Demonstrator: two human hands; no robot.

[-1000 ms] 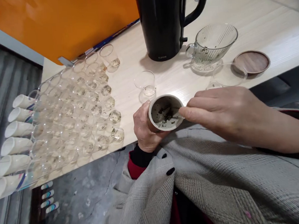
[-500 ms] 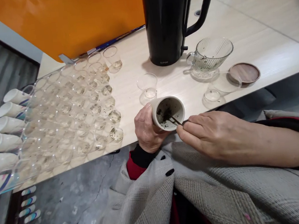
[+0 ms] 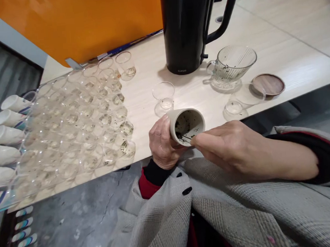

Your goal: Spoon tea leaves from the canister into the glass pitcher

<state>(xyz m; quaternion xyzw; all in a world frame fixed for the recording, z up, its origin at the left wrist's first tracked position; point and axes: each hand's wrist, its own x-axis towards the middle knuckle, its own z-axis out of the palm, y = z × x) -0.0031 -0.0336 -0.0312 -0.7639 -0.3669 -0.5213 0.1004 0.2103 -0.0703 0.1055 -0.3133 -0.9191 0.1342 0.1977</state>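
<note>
My left hand (image 3: 161, 143) is wrapped round a beige cylindrical canister (image 3: 172, 118), tilted with its mouth towards me. Dark loose tea leaves (image 3: 180, 135) lie inside and cling to the inner wall. At the lower right of the rim, my right hand (image 3: 231, 150) pinches a thin dark stick (image 3: 186, 138) whose far end reaches into the canister; most of it is hidden by the fingers and rim. Just behind the canister stands a clear plastic cup (image 3: 164, 94). A ribbed glass cup (image 3: 236, 62) with bits of leaf inside stands further right.
Many clear cups with leaves at the bottom crowd the table's left side, beside a row of white paper cups (image 3: 1, 135). A black kettle (image 3: 184, 30) stands at the back. Another clear cup (image 3: 245, 94) lies tipped beside a round wooden lid (image 3: 272, 84) near the table edge.
My right hand has moved left, closer to the canister, and the stick has gone deeper in. The leaves have shifted towards the lower left of the canister, which my left hand still holds.
</note>
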